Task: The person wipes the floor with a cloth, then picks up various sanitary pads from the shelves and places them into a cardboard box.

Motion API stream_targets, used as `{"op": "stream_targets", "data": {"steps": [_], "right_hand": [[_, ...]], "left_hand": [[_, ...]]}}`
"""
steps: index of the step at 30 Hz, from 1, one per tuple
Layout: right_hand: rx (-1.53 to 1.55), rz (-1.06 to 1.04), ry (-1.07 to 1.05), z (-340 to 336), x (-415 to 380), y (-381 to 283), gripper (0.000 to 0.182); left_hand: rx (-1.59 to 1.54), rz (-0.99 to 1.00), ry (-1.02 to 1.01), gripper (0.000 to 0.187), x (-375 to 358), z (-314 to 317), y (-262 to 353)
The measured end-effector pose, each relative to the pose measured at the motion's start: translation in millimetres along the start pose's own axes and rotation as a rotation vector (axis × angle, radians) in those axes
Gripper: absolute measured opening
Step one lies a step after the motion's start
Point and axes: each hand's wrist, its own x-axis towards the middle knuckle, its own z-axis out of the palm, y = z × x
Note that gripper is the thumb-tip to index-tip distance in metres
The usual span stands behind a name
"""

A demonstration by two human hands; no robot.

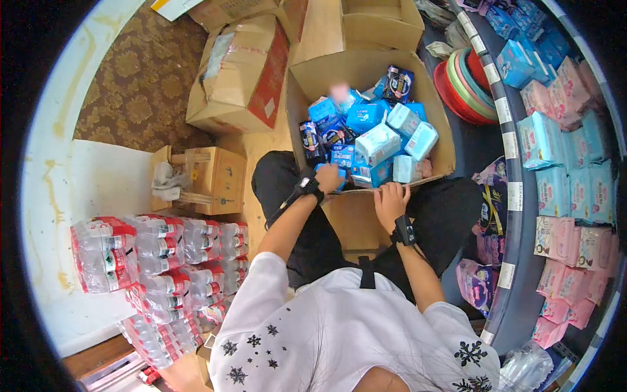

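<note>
An open cardboard box (447, 147) stands in front of my lap, heaped with packs that look like sanitary pads. Most are blue; a light blue pack (377, 144) lies on top, and a dark navy pack (398, 83) leans at the far side. My left hand (328, 177) is inside the near left corner, its fingers closed on a small blue pack (340, 179) that it partly hides. Over the near rim curl the fingers of my right hand (392, 200), gripping the cardboard edge. Both wrists wear black straps with small devices.
On the right, a shelf (513, 196) holds rows of pink and light blue packs. Stacked colored basins (467, 85) stand by its far end. A wooden stool (219, 179) and shrink-wrapped bottles (160, 245) are at left. More cardboard boxes (238, 81) stand beyond.
</note>
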Motion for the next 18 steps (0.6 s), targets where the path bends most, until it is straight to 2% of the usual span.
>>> {"op": "stream_targets", "data": {"steps": [1, 3, 8, 12, 13, 15, 16, 17, 18], "right_hand": [[0.004, 0.003, 0.003, 0, 0, -1, 0.022], [-0.022, -0.017, 0.005, -1, 0, 0, 0.022], [-0.040, -0.041, 0.000, -1, -2, 3, 0.023], [-0.066, -0.044, -0.044, -3, -2, 2, 0.026], [-0.061, -0.018, -0.111, -3, -2, 1, 0.029], [-0.055, 0.013, -0.186, -5, -2, -2, 0.032], [-0.101, 0.008, -0.186, -6, -2, -5, 0.035], [-0.147, 0.003, -0.183, -5, -3, -8, 0.039], [-0.143, 0.012, -0.187, -3, -4, -10, 0.039]], "left_hand": [[0.283, -0.051, 0.146, 0.029, 7, 14, -14], [0.451, -0.014, 0.254, 0.027, 16, 31, -37], [0.557, 0.127, 0.328, 0.021, 35, 58, -57], [0.642, 0.188, 0.470, 0.016, 36, 69, -68], [0.663, 0.207, 0.523, 0.015, 35, 70, -70], [0.664, 0.270, 0.488, 0.014, 36, 67, -75], [0.631, 0.301, 0.280, 0.017, 36, 63, -77], [0.631, 0.305, 0.269, 0.017, 39, 61, -75], [0.603, 0.242, 0.116, 0.015, 44, 59, -69]]}}
